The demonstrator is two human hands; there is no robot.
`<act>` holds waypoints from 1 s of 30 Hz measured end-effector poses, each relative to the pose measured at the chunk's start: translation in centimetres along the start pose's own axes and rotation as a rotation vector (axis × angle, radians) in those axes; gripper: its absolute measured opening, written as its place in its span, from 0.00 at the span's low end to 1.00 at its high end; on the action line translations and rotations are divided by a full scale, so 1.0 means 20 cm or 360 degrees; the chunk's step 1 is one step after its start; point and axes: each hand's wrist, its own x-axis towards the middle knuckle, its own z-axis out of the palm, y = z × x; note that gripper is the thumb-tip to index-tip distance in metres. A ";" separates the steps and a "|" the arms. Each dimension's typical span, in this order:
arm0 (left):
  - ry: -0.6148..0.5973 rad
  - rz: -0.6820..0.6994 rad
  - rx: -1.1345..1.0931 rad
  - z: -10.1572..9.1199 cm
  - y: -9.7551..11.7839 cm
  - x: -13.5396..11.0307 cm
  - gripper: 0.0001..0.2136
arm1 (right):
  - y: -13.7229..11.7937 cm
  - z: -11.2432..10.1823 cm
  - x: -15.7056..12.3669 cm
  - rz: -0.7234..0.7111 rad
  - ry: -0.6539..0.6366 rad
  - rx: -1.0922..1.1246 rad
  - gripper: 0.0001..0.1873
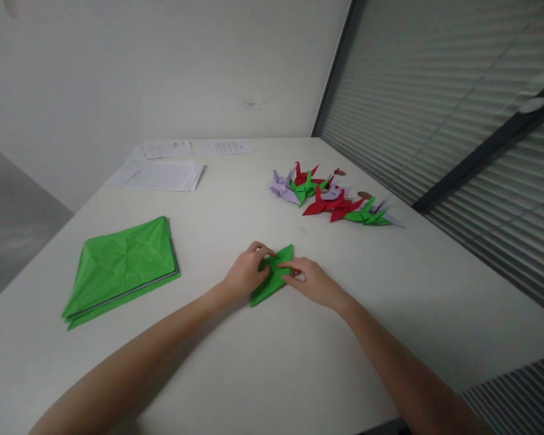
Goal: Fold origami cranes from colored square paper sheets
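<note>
A small folded green paper (274,279), kite-shaped, lies flat on the white table (272,362) in front of me. My left hand (247,270) rests on its left side, fingers curled and pinching a flap near the top. My right hand (312,281) presses on its right side, forefinger stretched across the paper toward the left hand. Both hands touch the paper; the part under the fingers is hidden.
A stack of green square sheets (122,266) lies at the left. Several folded paper cranes (329,196) in red, green and lilac sit at the back right. White printed papers (156,172) lie at the far edge. A window blind runs along the right.
</note>
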 end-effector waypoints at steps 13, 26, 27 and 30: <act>-0.0305 0.0537 0.0792 -0.04 0.12 -0.04 0.16 | -0.02 -0.02 -0.02 -0.0195 -0.0006 -0.0419 0.06; -0.0244 0.0682 0.0760 -0.03 0.03 -0.02 0.09 | 0.01 -0.02 -0.01 -0.0323 0.0015 -0.0550 0.07; -0.0249 0.0682 0.0757 -0.03 0.02 -0.02 0.09 | 0.01 -0.02 -0.01 -0.0316 0.0030 -0.0564 0.06; -0.0267 0.0673 0.0740 -0.03 0.01 -0.02 0.10 | 0.02 -0.02 -0.01 -0.0264 0.0049 -0.0566 0.06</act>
